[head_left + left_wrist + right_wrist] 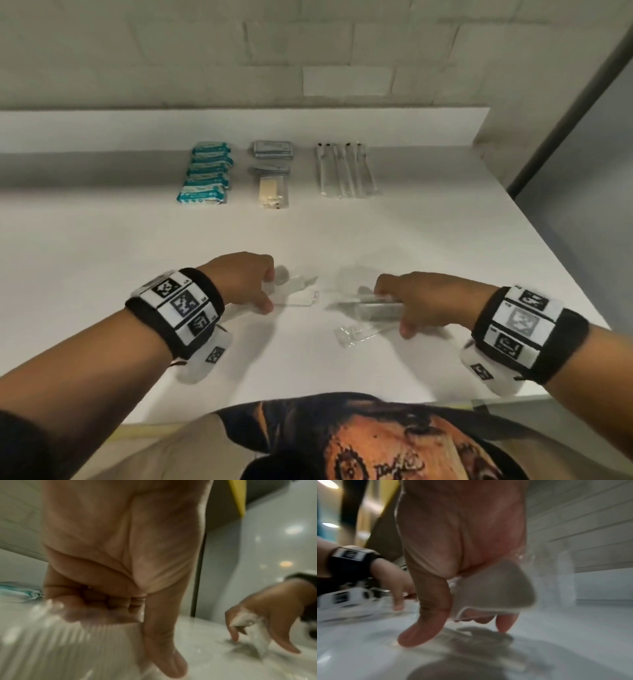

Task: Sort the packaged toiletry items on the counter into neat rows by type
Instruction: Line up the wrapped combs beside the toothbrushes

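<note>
Three rows are seen laid out toward the far edge of the counter (102, 240): teal-and-white packets (205, 173) at the left, grey sachets (273, 150) with a clear packet holding a cream-coloured item (271, 192) just nearer in the middle, and long clear-wrapped sticks (346, 169) at the right. Near the front edge, loose clear packets are being gathered. The left hand (245, 281) is curled round a clear wrapped packet (294, 294), which is pinched between thumb and bent fingers; its contents cannot be made out through blur. The right hand (424, 301) is closed over a clear packet with a grey insert (375, 306), thumb tip down on the counter, as confirmed in the right wrist view. One further clear packet (356, 334) lies unheld just beside the right thumb. The step in hand is judged to be pick-up of the last unsorted items. Next, each held packet must be matched to its type and carried to the far rows, set square with its neighbours; the thin film is likely to slip or crumple.
</note>
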`<state>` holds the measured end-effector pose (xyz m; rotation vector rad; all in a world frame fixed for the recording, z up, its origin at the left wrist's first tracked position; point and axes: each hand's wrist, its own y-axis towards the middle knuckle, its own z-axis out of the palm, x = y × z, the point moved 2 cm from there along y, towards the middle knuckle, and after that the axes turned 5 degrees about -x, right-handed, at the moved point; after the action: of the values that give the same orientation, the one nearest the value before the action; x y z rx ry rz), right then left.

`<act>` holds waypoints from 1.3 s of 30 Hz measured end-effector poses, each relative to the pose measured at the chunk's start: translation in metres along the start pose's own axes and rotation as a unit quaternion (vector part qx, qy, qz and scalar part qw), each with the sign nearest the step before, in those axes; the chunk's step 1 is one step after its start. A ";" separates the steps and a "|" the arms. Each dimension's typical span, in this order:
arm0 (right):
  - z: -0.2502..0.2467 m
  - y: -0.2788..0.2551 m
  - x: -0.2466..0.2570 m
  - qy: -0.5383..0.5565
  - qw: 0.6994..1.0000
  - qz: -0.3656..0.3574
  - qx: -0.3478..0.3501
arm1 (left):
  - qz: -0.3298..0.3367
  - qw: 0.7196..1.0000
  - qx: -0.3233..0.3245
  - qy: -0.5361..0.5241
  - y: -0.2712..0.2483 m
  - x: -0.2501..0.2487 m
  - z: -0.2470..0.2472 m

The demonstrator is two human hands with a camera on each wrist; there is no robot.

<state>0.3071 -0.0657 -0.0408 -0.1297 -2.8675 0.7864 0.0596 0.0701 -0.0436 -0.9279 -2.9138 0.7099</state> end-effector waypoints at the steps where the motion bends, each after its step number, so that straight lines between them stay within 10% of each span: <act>1: 0.006 0.001 0.010 -0.034 0.999 -0.020 0.004 | -0.009 1.000 -0.006 0.009 -0.001 0.001 0.004; 19: 0.010 0.000 0.023 -0.109 0.991 -0.077 0.003 | -0.024 1.000 -0.003 -0.005 0.010 -0.011 0.015; 26: -0.015 0.007 -0.065 0.118 0.987 0.051 -0.098 | -0.029 0.991 -0.028 -0.125 0.050 -0.070 0.009; 31: -0.054 0.033 -0.157 0.222 0.941 0.172 -0.191 | -0.040 0.951 -0.130 -0.278 0.092 -0.141 -0.018; 39: -0.074 0.067 -0.216 0.192 0.942 0.150 -0.230 | -0.099 0.856 -0.171 -0.478 0.147 -0.221 -0.032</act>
<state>0.5351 0.0012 -0.0412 -0.7066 -2.6176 0.0869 0.3267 0.0683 -0.0479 -0.2497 -4.0328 0.8226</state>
